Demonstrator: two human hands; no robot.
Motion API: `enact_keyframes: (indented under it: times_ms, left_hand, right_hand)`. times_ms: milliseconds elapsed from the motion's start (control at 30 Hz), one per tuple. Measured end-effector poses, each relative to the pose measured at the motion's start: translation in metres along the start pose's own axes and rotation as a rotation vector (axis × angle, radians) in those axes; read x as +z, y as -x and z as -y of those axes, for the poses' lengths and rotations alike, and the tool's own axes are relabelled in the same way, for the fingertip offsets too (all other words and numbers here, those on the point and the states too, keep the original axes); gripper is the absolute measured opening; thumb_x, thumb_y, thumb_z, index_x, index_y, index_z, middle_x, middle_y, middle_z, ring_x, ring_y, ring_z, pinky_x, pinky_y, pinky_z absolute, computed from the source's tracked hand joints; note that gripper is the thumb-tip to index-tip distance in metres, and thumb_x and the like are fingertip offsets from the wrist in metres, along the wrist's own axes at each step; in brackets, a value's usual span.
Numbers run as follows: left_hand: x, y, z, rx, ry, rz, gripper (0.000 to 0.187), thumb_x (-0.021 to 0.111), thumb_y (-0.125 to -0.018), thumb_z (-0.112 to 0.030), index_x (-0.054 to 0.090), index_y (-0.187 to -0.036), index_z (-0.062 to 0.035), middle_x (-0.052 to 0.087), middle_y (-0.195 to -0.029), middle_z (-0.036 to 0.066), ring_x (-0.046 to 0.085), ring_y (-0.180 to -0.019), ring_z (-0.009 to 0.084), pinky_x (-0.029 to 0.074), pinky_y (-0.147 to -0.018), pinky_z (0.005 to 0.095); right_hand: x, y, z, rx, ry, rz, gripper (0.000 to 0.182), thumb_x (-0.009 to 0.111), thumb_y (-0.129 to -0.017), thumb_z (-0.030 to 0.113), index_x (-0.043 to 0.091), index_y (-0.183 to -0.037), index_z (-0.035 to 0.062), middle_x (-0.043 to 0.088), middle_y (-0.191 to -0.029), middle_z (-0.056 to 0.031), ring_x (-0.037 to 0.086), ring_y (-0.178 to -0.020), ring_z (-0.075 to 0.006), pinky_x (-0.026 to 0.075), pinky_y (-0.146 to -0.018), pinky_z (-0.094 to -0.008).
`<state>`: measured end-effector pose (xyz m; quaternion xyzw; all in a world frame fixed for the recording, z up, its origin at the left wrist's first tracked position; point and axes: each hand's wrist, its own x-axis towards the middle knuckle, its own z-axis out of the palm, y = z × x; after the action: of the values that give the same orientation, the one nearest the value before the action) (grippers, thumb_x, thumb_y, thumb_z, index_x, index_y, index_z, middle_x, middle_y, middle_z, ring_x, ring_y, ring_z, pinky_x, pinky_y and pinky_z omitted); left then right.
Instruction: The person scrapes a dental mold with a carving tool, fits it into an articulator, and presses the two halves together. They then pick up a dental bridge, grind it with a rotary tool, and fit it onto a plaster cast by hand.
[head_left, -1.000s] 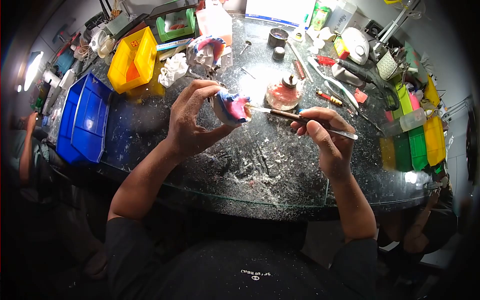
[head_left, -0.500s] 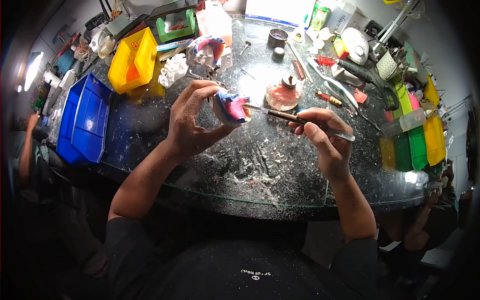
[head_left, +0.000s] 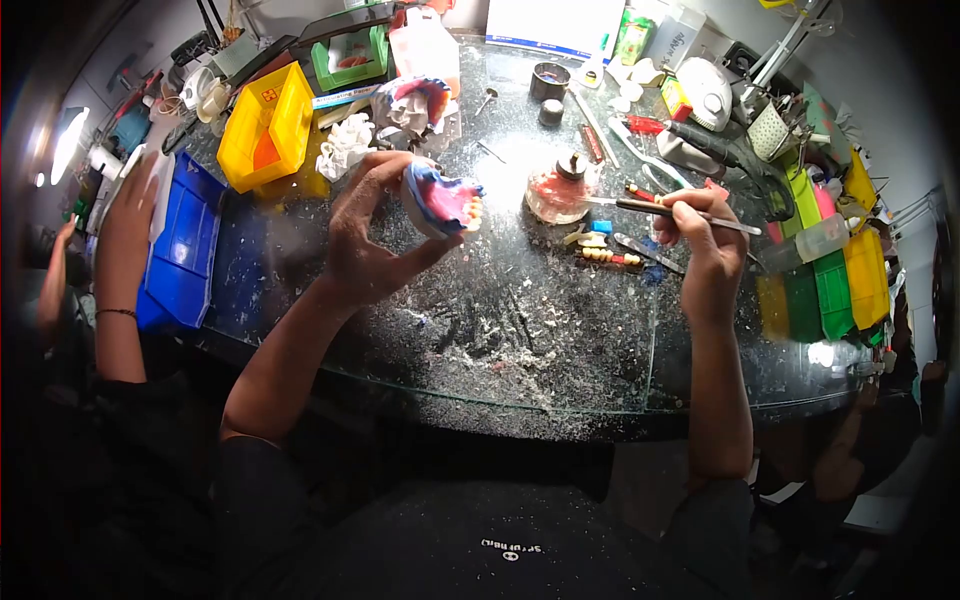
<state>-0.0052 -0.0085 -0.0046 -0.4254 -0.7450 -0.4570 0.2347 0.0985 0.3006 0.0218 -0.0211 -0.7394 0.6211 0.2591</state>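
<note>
My left hand [head_left: 362, 235] grips a dental cast [head_left: 425, 205] between thumb and fingers, with pink wax, blue edging and a row of yellowish teeth turned up toward the light. In my right hand [head_left: 708, 250] a dark-handled wax knife [head_left: 645, 207] is pinched like a pen, its blade pointing left at the spirit lamp [head_left: 552, 205], a glass jar with reddish contents and a dark-topped neck. Below the knife lie a strip of denture teeth [head_left: 608, 257], a small blue block [head_left: 601, 227] and a metal spatula [head_left: 648, 252].
A second dental cast [head_left: 415, 102] stands behind my left hand, beside crumpled tissue [head_left: 346, 145]. Yellow [head_left: 262, 165] and blue bins [head_left: 185, 250] line the left. A co-worker's arm [head_left: 122, 250] reaches by the blue bin. White shavings cover the front of the bench [head_left: 500, 385].
The wax knife has left the cast and moved right to the lamp with my right hand, uncovering the teeth strip. The cast has tilted, showing its teeth. A co-worker's arm has appeared at left.
</note>
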Motion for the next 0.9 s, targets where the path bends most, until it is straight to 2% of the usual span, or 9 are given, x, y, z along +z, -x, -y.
enact_keyframes:
  times_ms: [133,267,333,400,500,633,733,767,900]
  left_hand:
    - [0.002,-0.007,-0.003,-0.227,0.445,-0.146,0.055,0.073,-0.082,-0.023,0.051,-0.126,0.0024,0.058,-0.116,0.01,0.058,-0.105,0.0211,0.044,-0.093,0.0329]
    - [-0.017,-0.032,0.047,-0.403,0.667,-0.206,0.051,0.037,-0.101,-0.038,0.045,-0.132,0.0013,0.059,-0.118,0.01,0.059,-0.102,0.0141,0.047,-0.088,0.0289]
    - [-0.017,-0.063,0.044,-0.571,0.839,-0.164,0.047,0.038,-0.101,-0.039,0.05,-0.126,-0.0011,0.063,-0.111,0.011,0.062,-0.094,0.0146,0.049,-0.084,0.0295]
    - [-0.013,-0.081,0.054,-0.838,0.88,-0.072,0.04,0.039,-0.099,-0.043,0.056,-0.108,-0.009,0.067,-0.084,0.006,0.063,-0.071,0.0118,0.052,-0.063,0.0265]
    - [-0.006,-0.097,0.06,-1.032,0.77,0.324,0.04,0.039,-0.098,-0.045,0.058,-0.106,-0.0103,0.066,-0.076,0.006,0.06,-0.06,0.0099,0.045,-0.045,0.0253]
    - [0.015,-0.109,0.064,-1.052,0.556,0.578,0.04,0.035,-0.101,-0.039,0.058,-0.103,-0.0064,0.065,-0.071,0.009,0.054,-0.049,0.0088,0.036,-0.037,0.0196]
    - [0.026,-0.122,0.048,-0.904,0.515,0.699,0.043,0.037,-0.1,-0.042,0.06,-0.099,-0.0055,0.065,-0.07,0.01,0.053,-0.047,0.0087,0.035,-0.036,0.0194]
    - [0.03,-0.132,0.035,-1.013,0.358,0.739,0.047,0.041,-0.098,-0.047,0.062,-0.093,-0.005,0.064,-0.07,0.009,0.054,-0.049,0.0095,0.038,-0.039,0.0215]
    - [0.041,-0.149,0.01,-0.884,0.18,0.812,0.054,0.041,-0.096,-0.053,0.064,-0.085,-0.0057,0.061,-0.064,0.006,0.054,-0.05,0.0107,0.042,-0.046,0.0263]
  right_hand:
    - [-0.013,-0.007,0.0,-0.153,-0.096,-0.098,0.013,0.055,-0.089,0.009,0.063,-0.095,0.0005,0.065,-0.076,-0.0068,0.056,-0.067,-0.0086,0.042,-0.063,-0.0219]
    - [-0.018,-0.009,0.004,-0.188,-0.059,-0.119,0.013,0.056,-0.091,0.009,0.061,-0.1,0.0014,0.064,-0.08,-0.0058,0.055,-0.068,-0.0081,0.042,-0.064,-0.022]
    - [-0.019,-0.009,0.0,-0.199,-0.021,-0.101,0.012,0.056,-0.092,0.009,0.06,-0.101,0.0015,0.064,-0.082,-0.005,0.054,-0.069,-0.0077,0.043,-0.065,-0.022]
    - [-0.021,-0.01,-0.006,-0.199,0.015,-0.077,0.012,0.056,-0.092,0.008,0.06,-0.102,0.0013,0.063,-0.084,-0.004,0.054,-0.07,-0.0072,0.044,-0.066,-0.0219]
    - [-0.026,-0.014,-0.018,-0.215,0.053,-0.088,0.011,0.056,-0.092,0.008,0.06,-0.102,0.0031,0.06,-0.084,-0.0015,0.053,-0.072,-0.0063,0.045,-0.068,-0.0215]
    - [-0.028,-0.013,-0.017,-0.255,0.18,-0.123,0.008,0.059,-0.091,0.009,0.063,-0.097,0.0046,0.061,-0.083,-0.0006,0.055,-0.074,-0.0065,0.046,-0.067,-0.0228]
    - [-0.029,-0.015,-0.015,-0.361,0.295,-0.146,0.008,0.061,-0.088,0.009,0.064,-0.094,0.005,0.064,-0.081,-0.0017,0.056,-0.071,-0.0075,0.045,-0.064,-0.0238]
    - [-0.03,-0.015,-0.012,-0.412,0.346,-0.147,0.008,0.061,-0.088,0.009,0.064,-0.095,0.0053,0.064,-0.08,-0.0021,0.056,-0.071,-0.0078,0.045,-0.063,-0.024]
    - [-0.029,-0.013,-0.005,-0.485,0.41,-0.142,0.009,0.062,-0.087,0.009,0.065,-0.095,0.006,0.066,-0.08,-0.003,0.057,-0.068,-0.0092,0.044,-0.06,-0.0248]
